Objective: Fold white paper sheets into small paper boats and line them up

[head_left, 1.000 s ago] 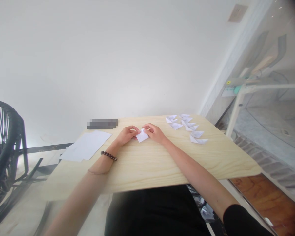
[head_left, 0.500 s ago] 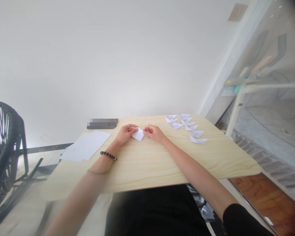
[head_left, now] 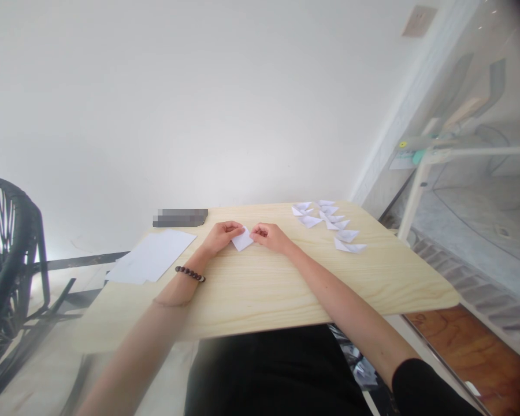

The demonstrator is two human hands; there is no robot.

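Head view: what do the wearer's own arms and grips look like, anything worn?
Left grip: an ungloved hand, with a dark beaded bracelet at the wrist and what looks like a thin band farther up. Right grip: ungloved, bare wrist, with a black sleeve higher up the arm.

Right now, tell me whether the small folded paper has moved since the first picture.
Yes: the folded paper has shifted slightly left, closer to the unmoved white sheets.

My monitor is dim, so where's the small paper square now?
In the head view, the small paper square is just left of centre, between the left hand and the right hand.
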